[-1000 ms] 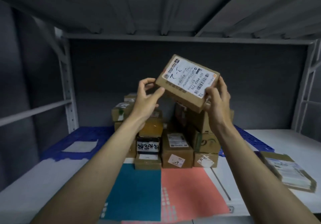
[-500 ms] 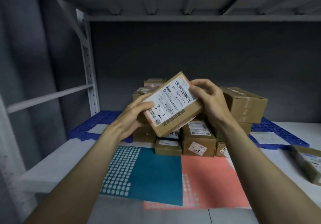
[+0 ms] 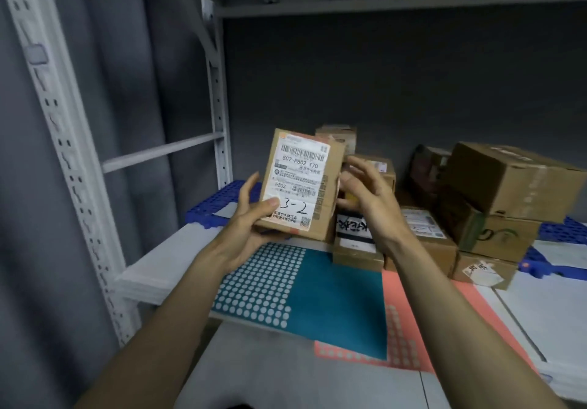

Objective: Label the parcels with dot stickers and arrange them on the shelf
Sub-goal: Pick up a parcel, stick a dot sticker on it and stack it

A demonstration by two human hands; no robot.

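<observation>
Cardboard parcel (image 3: 303, 183), small and flat, white shipping label facing the wearer with "3-2" handwritten on it, held upright above the shelf board (image 3: 165, 259): the left hand (image 3: 254, 218) grips its lower left corner, thumb pressed on the label, while the right hand (image 3: 365, 192) hovers just beside its right edge with fingers loosely spread and holds nothing. No dot sticker shows on this face, so labelling looks still to come. Under the hands lie a teal sticker sheet (image 3: 305, 288) and a coral sticker sheet (image 3: 409, 338); beyond the right hand, a heap of parcels (image 3: 476, 205) apparently unsorted.
</observation>
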